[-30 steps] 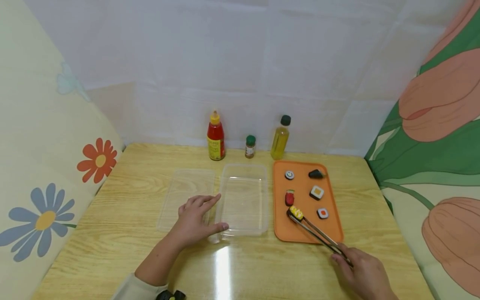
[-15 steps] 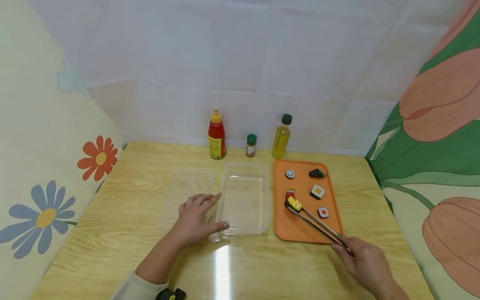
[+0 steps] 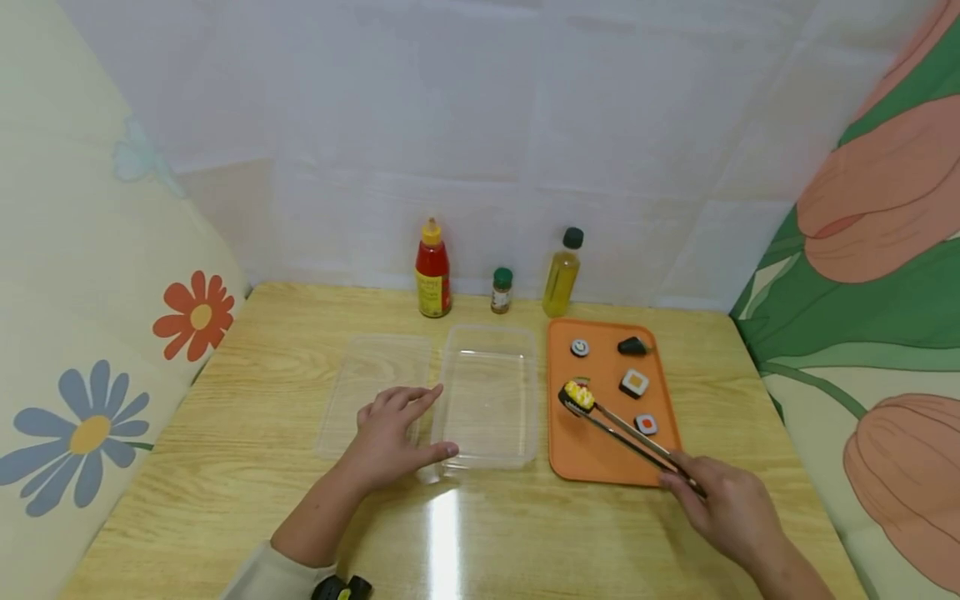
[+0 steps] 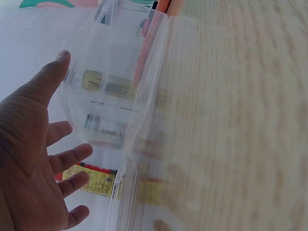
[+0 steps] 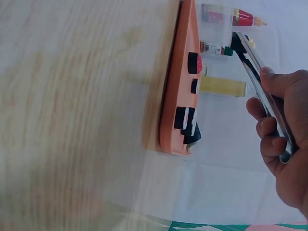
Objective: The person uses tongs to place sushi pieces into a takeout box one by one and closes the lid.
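"Two hands are busy here. What is the right hand [image 3: 723,508] doing?"

"It's pinching the metal tongs [image 3: 630,438], just past the near right corner of the orange tray [image 3: 588,458]. The tongs are nipped on the yellow-topped sushi [image 3: 577,397]."

"Is that sushi lying down?"

"No, it's up in the air over the left part of the tray. Seen from the head, it hides most of the red-topped sushi [image 5: 198,64], which sits on the tray."

"And the left hand [image 3: 397,437]?"

"Fingers spread wide, holding nothing. It's left of the tray, by the clear box [image 3: 489,408]. I can't tell if they touch. The clear lid [image 3: 378,392] is on that side too, farther from the tray than the box."

"So which step is this?"

"The picking-up step, I think. One piece is up, and five other pieces [image 3: 633,384] are on the tray."

"What does the next move need?"

"A steady squeeze, I'd say, so the sushi doesn't slip. It should stay high enough to miss the tray's edge. The left hand could help keep the box from sliding."
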The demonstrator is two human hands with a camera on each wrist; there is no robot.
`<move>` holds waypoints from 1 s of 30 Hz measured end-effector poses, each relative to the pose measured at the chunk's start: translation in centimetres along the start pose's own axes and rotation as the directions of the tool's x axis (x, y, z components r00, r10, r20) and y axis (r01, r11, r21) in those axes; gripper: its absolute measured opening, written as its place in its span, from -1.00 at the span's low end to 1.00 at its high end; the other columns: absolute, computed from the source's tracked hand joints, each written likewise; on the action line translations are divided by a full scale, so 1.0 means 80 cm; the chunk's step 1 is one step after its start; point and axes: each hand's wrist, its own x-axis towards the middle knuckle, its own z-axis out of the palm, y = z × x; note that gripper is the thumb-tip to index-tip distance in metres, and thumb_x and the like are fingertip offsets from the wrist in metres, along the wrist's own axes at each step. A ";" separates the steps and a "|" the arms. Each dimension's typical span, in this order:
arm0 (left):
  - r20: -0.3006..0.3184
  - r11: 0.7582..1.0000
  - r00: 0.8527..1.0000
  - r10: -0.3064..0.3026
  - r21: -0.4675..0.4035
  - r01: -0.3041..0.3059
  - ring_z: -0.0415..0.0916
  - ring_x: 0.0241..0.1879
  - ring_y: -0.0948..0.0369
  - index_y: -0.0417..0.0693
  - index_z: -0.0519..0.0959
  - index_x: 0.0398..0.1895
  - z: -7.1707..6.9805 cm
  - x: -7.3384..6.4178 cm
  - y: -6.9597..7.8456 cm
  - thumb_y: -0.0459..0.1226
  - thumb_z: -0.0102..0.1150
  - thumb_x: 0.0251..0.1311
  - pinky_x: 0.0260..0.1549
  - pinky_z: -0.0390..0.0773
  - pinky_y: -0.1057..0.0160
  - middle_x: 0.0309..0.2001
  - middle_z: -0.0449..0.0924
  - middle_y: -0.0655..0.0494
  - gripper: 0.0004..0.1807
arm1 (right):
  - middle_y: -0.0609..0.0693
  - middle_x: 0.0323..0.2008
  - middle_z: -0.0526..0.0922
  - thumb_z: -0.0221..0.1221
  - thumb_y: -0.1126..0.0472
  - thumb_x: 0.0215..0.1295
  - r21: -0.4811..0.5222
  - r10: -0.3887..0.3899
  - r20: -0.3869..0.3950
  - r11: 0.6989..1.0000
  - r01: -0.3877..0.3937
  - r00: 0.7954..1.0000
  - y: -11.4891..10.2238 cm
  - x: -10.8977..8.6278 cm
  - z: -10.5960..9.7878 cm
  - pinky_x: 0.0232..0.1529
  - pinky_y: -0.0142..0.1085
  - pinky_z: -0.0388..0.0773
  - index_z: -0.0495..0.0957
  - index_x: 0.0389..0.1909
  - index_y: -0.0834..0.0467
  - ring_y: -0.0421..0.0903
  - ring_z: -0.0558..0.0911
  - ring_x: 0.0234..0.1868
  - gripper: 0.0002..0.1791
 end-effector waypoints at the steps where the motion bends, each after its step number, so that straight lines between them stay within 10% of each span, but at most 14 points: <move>1: 0.000 1.000 1.000 0.000 0.000 0.000 0.17 0.44 -0.19 0.16 0.34 0.58 0.000 0.000 0.000 0.40 0.37 0.04 0.24 0.00 -0.48 0.41 0.41 -0.06 0.07 | -0.09 -0.43 0.77 0.55 0.14 0.08 -0.001 -0.002 0.002 1.000 0.002 1.000 0.000 0.002 0.000 -0.59 -0.38 0.48 0.79 -0.17 0.23 -0.36 0.57 -0.53 -0.67; 16: 0.005 1.000 1.000 0.001 0.002 -0.001 0.15 0.44 -0.20 0.15 0.34 0.58 -0.002 -0.001 0.001 0.39 0.38 0.04 0.24 0.00 -0.49 0.41 0.40 -0.06 0.07 | -0.17 -0.47 0.73 0.57 0.19 0.03 0.048 -0.011 0.034 0.999 0.009 0.999 -0.004 0.026 -0.006 -0.62 -0.50 0.34 0.80 -0.13 0.21 -0.48 0.40 -0.58 -0.64; 30: 0.004 1.000 1.000 0.007 -0.010 -0.007 0.15 0.44 -0.19 0.12 0.35 0.57 -0.003 -0.001 0.002 0.35 0.42 0.03 0.24 0.00 -0.48 0.40 0.41 -0.07 0.06 | -0.09 -0.37 0.80 0.29 -0.15 0.42 0.089 -0.075 0.023 0.993 0.073 0.997 -0.015 0.050 0.006 -0.55 -0.44 0.52 0.80 -0.11 0.21 -0.37 0.62 -0.50 -0.53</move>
